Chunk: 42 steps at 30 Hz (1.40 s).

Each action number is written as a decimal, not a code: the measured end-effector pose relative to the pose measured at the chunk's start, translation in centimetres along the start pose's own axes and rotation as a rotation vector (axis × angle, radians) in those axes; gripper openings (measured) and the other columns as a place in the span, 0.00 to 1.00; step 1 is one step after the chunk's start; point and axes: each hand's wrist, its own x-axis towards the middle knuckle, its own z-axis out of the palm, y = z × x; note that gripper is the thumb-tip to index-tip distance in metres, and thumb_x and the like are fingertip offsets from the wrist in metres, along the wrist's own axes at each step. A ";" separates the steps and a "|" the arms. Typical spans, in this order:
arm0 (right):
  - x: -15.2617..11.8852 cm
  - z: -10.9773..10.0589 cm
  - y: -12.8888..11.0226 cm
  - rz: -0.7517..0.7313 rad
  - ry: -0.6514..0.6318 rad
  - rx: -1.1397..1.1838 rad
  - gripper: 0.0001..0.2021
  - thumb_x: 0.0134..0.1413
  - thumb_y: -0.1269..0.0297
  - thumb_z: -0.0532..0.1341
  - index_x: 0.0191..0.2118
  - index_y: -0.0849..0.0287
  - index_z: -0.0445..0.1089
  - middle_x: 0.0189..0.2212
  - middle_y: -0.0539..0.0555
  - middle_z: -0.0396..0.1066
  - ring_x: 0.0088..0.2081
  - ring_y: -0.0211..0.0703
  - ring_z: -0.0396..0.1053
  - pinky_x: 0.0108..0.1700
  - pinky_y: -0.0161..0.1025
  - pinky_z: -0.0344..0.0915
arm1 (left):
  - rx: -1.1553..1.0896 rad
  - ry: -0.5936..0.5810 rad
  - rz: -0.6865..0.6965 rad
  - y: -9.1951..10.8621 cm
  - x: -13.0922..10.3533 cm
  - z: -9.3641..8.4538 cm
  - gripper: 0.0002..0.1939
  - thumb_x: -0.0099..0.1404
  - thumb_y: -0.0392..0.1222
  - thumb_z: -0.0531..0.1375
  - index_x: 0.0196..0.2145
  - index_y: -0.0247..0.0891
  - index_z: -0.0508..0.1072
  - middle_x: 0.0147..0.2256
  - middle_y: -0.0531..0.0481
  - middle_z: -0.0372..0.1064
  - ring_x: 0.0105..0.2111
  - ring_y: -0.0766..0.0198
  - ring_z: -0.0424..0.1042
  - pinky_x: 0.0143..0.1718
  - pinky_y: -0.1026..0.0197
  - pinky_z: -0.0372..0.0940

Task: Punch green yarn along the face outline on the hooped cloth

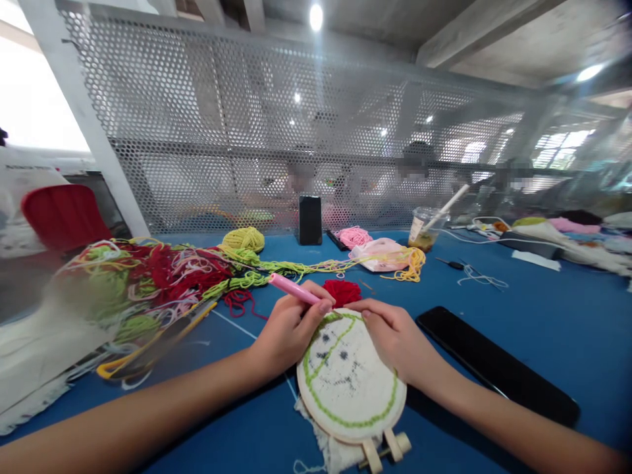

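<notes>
My left hand (296,322) is closed around a pink punch needle (295,288), its tip end at the top edge of the cloth and hidden by my fingers. With my right hand (395,336) I grip the right side of a round embroidery hoop (340,440), thumb on the cloth and fingers over the rim. White cloth (368,388) is stretched in the hoop, bearing a green yarn outline and a dark drawn face. The hoop's screw clamp points toward me. Just behind the hoop sits a red yarn ball (342,293).
Tangled yarn (172,273) and scissors with yellow handles (158,342) lie at left. A black phone (498,365) lies at right; another dark phone (310,220) stands upright behind. Further back are a drink cup (423,227), pink yarn (353,237) and a perforated metal screen (257,125).
</notes>
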 end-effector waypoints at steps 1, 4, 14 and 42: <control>0.0 0.0 0.0 -0.002 -0.007 -0.006 0.16 0.57 0.69 0.47 0.42 0.54 0.70 0.37 0.51 0.71 0.38 0.39 0.67 0.39 0.37 0.62 | 0.001 -0.002 0.007 0.0 0.0 0.0 0.09 0.64 0.37 0.49 0.30 0.36 0.66 0.30 0.51 0.66 0.29 0.68 0.64 0.30 0.65 0.60; -0.1 0.1 -0.2 -0.001 -0.026 -0.010 0.16 0.57 0.69 0.46 0.42 0.53 0.69 0.37 0.50 0.71 0.38 0.39 0.67 0.39 0.37 0.61 | -0.022 -0.046 0.016 0.0 0.0 0.1 0.08 0.64 0.37 0.50 0.30 0.36 0.66 0.29 0.51 0.65 0.27 0.69 0.64 0.29 0.65 0.60; -0.5 0.2 -0.7 0.022 -0.065 0.116 0.15 0.58 0.68 0.47 0.42 0.54 0.69 0.39 0.51 0.71 0.38 0.38 0.67 0.39 0.37 0.62 | -0.015 -0.257 0.110 0.1 0.5 0.6 0.06 0.62 0.36 0.52 0.31 0.34 0.67 0.30 0.50 0.67 0.30 0.67 0.64 0.32 0.63 0.60; -0.1 0.1 -0.5 0.012 -0.005 -0.003 0.14 0.56 0.68 0.47 0.36 0.57 0.71 0.34 0.51 0.72 0.36 0.39 0.68 0.38 0.37 0.62 | -0.091 -0.042 -0.023 0.1 -0.2 0.1 0.08 0.65 0.40 0.48 0.30 0.37 0.63 0.30 0.52 0.61 0.26 0.70 0.59 0.27 0.66 0.56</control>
